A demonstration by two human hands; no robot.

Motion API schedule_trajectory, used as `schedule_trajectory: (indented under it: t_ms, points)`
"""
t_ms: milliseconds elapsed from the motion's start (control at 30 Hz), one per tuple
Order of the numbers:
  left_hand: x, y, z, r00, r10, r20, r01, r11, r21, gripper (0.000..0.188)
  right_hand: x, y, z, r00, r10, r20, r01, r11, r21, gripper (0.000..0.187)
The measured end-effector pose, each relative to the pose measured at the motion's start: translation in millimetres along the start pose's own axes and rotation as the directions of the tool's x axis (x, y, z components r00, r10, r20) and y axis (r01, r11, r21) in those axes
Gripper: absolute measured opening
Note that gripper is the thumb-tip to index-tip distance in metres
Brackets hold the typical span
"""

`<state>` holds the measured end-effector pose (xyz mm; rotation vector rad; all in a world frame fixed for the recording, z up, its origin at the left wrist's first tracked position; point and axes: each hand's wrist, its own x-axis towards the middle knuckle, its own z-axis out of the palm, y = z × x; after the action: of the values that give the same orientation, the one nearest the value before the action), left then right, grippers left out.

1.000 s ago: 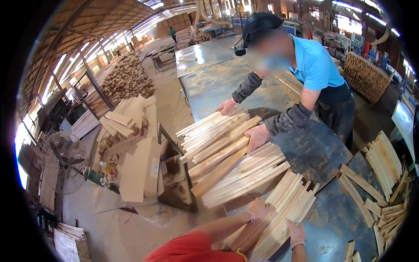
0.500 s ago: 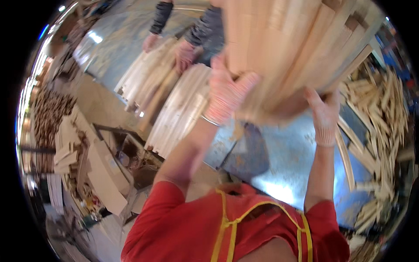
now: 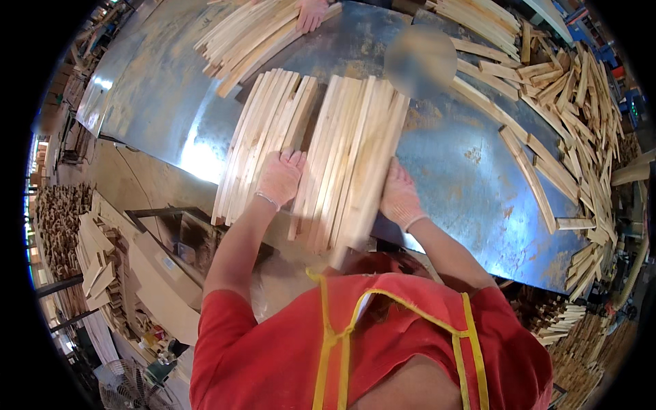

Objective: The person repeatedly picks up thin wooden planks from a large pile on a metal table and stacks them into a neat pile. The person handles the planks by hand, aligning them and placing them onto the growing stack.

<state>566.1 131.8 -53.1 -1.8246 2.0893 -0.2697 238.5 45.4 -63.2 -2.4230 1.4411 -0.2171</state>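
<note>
A bundle of pale wooden strips (image 3: 345, 137) lies at the near edge of the metal table, its lower end slightly fanned. My gloved left hand (image 3: 280, 178) is closed at its left side, with the fingers in the gap beside a second bundle of strips (image 3: 256, 147). My gloved right hand (image 3: 401, 195) grips the outer strip on the right side. The two bundles lie side by side, with a narrow dark gap between them. The palm sides of both hands are hidden.
Across the metal table (image 3: 471, 178), a co-worker's gloved hand (image 3: 312, 14) rests on another row of strips (image 3: 256, 34). A loose heap of wood pieces (image 3: 574, 102) covers the right side. Below left stand a dark-framed bin (image 3: 181, 236) and a cardboard sheet (image 3: 157, 270).
The wooden bundle that my hands held raised has come down onto the table, beside another bundle. My hands have lowered with it. The co-worker's hands now appear farther off.
</note>
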Motion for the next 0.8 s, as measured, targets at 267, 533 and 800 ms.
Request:
schedule_trajectory:
  t_ms: [267,533,800]
  points:
    - [16.5,-1.6,-30.5,0.968,-0.032,0.251,0.093,0.968,-0.234,0.037,56.7,30.4,-64.2,0.894,0.158,0.419,-0.419,0.624,0.659,0.084]
    - [67.2,68.5,-128.7,0.785,-0.476,0.396,0.585,0.361,-0.726,0.068,86.4,-5.3,-22.9,0.788,0.016,0.615,-0.547,0.477,0.688,0.067]
    - [45.3,163.1,-82.8,0.824,-0.550,0.134,0.549,0.719,-0.427,0.076,227.9,214.4,-172.0,0.995,-0.067,0.067,0.044,0.952,0.303,0.066]
